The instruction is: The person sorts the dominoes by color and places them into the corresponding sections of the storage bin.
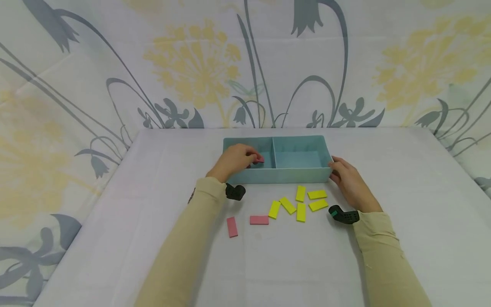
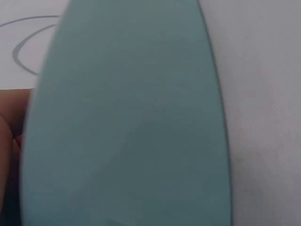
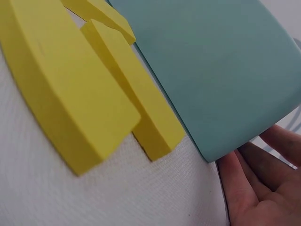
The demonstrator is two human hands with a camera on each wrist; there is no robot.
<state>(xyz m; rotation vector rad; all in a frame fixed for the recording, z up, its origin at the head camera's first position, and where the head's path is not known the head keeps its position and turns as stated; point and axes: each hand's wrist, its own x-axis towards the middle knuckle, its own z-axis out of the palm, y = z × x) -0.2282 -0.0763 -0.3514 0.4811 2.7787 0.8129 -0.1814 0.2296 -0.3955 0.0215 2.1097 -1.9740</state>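
Observation:
A teal two-compartment tray (image 1: 281,175) stands at the middle of the white table. My left hand (image 1: 235,160) reaches over its front wall into the left compartment and pinches a pink block (image 1: 259,159). In the left wrist view the tray's wall (image 2: 127,122) fills the frame and the block is hidden. My right hand (image 1: 347,179) rests against the tray's front right corner with relaxed fingers (image 3: 254,188), holding nothing. Several yellow blocks (image 1: 301,204) lie just in front of the tray, two of them close up (image 3: 70,94) in the right wrist view.
Two pink blocks (image 1: 232,226) (image 1: 258,220) lie on the table left of the yellow ones. The tray's right compartment (image 1: 299,158) holds nothing visible. A floral cloth backdrop (image 1: 245,64) rises behind the table. Bare cloth lies to both sides and in front.

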